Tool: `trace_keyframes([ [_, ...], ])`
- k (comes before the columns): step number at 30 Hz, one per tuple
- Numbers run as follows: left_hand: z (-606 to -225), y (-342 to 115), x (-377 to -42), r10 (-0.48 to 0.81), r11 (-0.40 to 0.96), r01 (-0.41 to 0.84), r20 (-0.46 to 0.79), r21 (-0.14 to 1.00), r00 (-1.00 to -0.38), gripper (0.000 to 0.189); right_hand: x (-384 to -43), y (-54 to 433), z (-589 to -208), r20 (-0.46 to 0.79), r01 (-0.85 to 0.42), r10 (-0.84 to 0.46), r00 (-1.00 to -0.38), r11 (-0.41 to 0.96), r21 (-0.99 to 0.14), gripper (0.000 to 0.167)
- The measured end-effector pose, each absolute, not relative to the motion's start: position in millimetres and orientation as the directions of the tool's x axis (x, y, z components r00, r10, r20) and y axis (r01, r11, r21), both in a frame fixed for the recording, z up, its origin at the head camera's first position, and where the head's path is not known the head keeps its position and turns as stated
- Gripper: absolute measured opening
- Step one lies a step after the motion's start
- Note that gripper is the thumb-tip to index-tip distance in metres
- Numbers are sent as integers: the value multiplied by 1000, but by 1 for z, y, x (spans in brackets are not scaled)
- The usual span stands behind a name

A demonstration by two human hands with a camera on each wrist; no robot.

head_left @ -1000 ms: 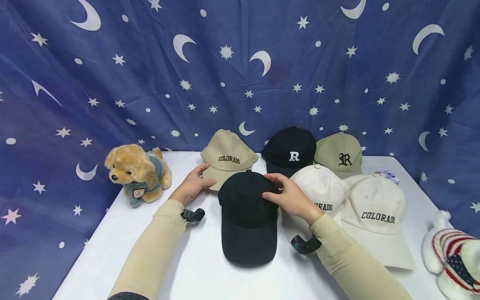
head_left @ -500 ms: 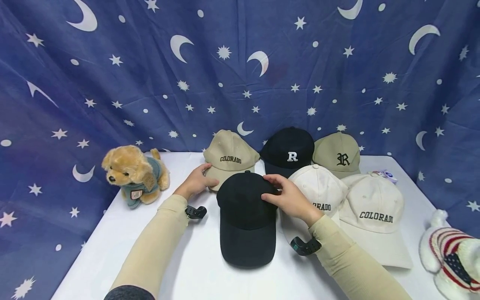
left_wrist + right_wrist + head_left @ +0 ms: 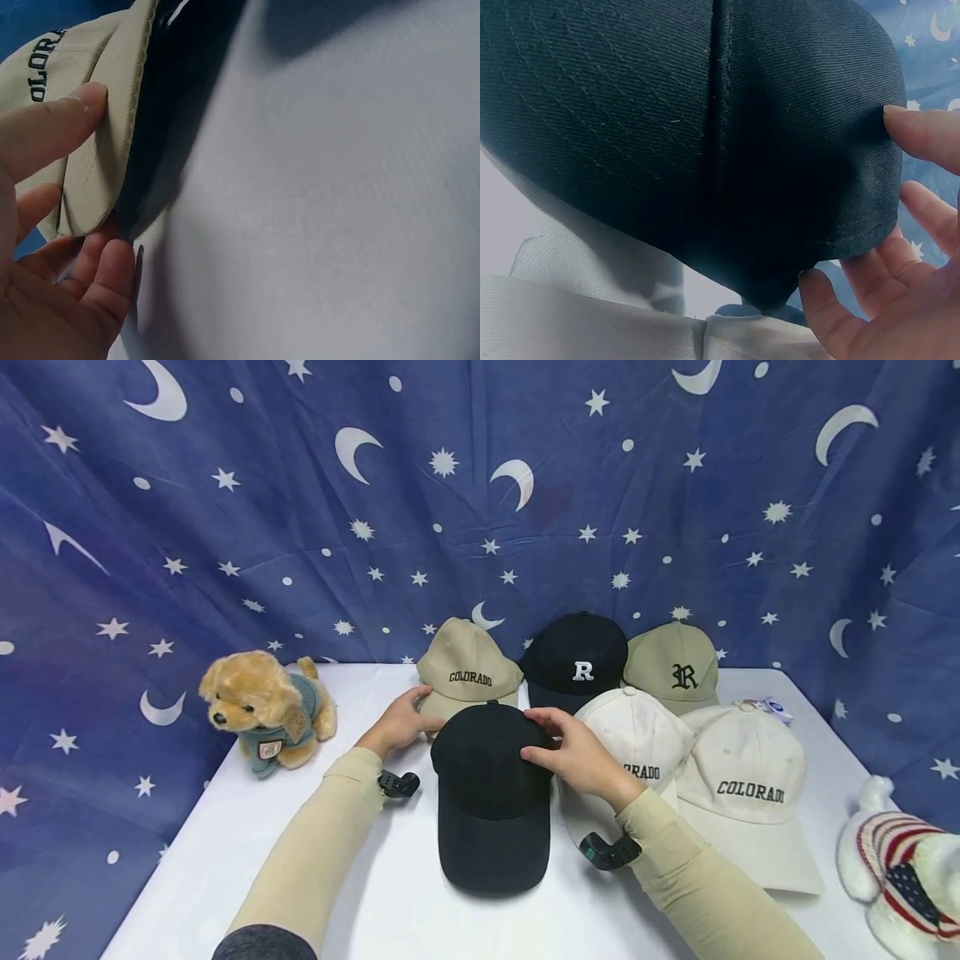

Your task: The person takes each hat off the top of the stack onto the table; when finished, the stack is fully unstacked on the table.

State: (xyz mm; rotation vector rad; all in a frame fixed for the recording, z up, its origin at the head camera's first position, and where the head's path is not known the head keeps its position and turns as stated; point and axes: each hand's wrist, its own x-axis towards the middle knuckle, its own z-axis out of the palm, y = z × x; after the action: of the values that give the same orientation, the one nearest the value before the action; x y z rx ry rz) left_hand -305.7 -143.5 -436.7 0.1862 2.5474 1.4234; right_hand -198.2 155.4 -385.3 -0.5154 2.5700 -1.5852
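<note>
My left hand (image 3: 401, 725) holds the brim of a beige cap (image 3: 471, 662) lettered COLORADO. In the left wrist view the thumb (image 3: 88, 101) lies on top of that brim (image 3: 105, 157), with other fingers at its edge and underneath. A plain black cap (image 3: 491, 768) sits in front of it at the middle of the table, brim towards me, hiding part of the beige brim. My right hand (image 3: 577, 756) grips the black cap's right side. The right wrist view has the thumb (image 3: 922, 135) against the crown (image 3: 810, 112) and fingers around its lower edge.
Two off-white COLORADO caps (image 3: 633, 735) overlap at the right. Behind them stand a black cap with a white R (image 3: 577, 647) and an olive-beige cap with a dark R (image 3: 671, 656). A plush dog (image 3: 262, 710) sits left, a white plush toy (image 3: 900, 868) right. Starry cloth (image 3: 435, 485) hangs behind.
My left hand and the beige cap have shifted a little to the right, closer to the cap with the white R. The right hand and the plain black cap stay put.
</note>
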Motion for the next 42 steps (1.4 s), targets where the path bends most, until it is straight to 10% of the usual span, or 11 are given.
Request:
trace_keyframes([
  [42, -437, -126, -316, 197, 518, -13, -134, 855, -971, 73, -197, 159, -394, 122, -255, -320, -940, 415, -873, 54],
])
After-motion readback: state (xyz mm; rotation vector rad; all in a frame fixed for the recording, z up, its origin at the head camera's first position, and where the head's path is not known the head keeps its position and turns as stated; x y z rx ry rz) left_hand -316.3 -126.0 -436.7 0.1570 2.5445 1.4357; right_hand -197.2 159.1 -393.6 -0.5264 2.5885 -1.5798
